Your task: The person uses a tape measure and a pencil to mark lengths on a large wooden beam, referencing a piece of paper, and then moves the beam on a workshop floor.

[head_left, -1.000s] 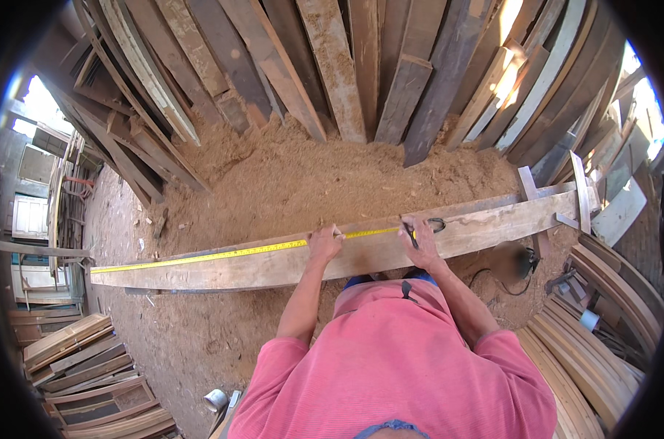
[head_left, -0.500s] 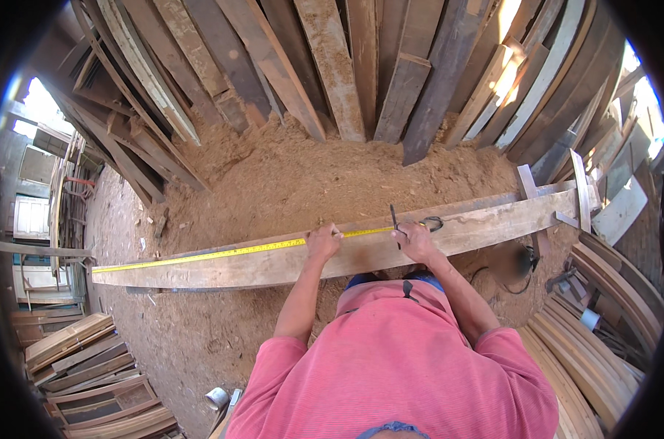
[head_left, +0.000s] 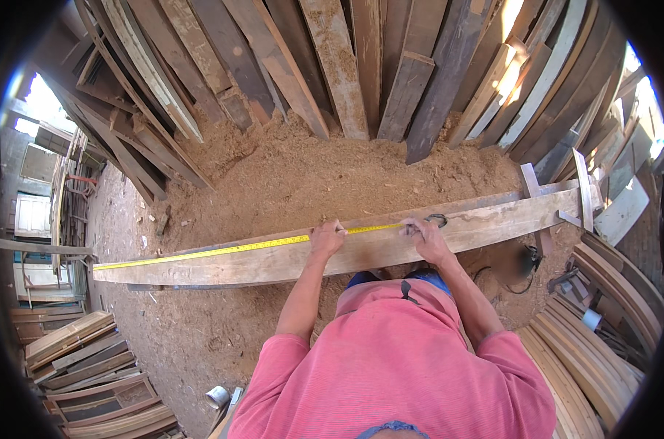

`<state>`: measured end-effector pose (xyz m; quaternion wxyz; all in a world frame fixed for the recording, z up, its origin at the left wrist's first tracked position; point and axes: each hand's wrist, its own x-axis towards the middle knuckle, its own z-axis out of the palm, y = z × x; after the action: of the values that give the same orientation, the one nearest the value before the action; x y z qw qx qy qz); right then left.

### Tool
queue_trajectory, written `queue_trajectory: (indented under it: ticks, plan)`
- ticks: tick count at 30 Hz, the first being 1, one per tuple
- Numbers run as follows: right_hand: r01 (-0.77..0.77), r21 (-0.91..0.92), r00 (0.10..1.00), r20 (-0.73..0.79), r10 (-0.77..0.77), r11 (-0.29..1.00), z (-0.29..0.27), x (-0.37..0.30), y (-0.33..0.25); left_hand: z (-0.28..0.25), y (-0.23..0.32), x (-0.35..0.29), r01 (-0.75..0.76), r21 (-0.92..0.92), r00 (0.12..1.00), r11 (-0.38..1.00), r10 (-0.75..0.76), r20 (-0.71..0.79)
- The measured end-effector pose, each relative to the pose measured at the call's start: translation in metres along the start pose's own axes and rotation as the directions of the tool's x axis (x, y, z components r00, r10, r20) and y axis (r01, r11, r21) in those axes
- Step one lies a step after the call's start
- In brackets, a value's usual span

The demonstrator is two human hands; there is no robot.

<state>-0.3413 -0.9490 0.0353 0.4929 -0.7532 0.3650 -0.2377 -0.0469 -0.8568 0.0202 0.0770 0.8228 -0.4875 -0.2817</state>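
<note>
A long pale wooden board (head_left: 273, 267) runs from left to right in front of me, rising slightly toward its right end. Along its far edge lies the yellow blade of a tape measure (head_left: 222, 254), stretched from the board's left tip toward my right hand. My left hand (head_left: 326, 239) is closed on the blade near the middle of the board. Where the yellow strip ends, my right hand (head_left: 425, 240) has its fingers bent down at the board, with a dark bit of a thin stick at their tips, mostly hidden. Beside it on the board rests a dark loop-shaped object (head_left: 438, 219).
Many upright planks (head_left: 339, 73) lean at the back over sawdust-covered ground (head_left: 310, 175). Metal-like strips (head_left: 582, 190) cross the board's right end. Stacked boards lie at lower left (head_left: 91, 373) and lower right (head_left: 581, 358). A blurred round object (head_left: 513, 263) sits right of me.
My right hand has shifted a little to the right and turned down; the thin dark stick that stood upright in it has tilted out of sight. My left hand stays at the tape.
</note>
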Motion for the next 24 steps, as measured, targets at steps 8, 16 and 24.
queue_trajectory:
  ticks: [8,16,24]
  plan:
    - [0.015,-0.324,0.998,-0.056,-0.035,0.946,0.014,-0.006,-0.025,0.003,-0.006,0.002,0.015,0.006,1.000,1.000,-0.015,0.003]
    - [0.089,-0.401,0.986,-0.097,-0.138,0.912,0.030,0.006,-0.043,0.012,-0.022,0.010,0.018,0.066,1.000,0.998,-0.017,-0.013]
    - [0.030,-0.697,1.000,0.020,-0.023,0.716,0.051,0.022,-0.032,0.011,-0.010,0.008,-0.040,0.012,0.999,0.999,0.040,-0.030]
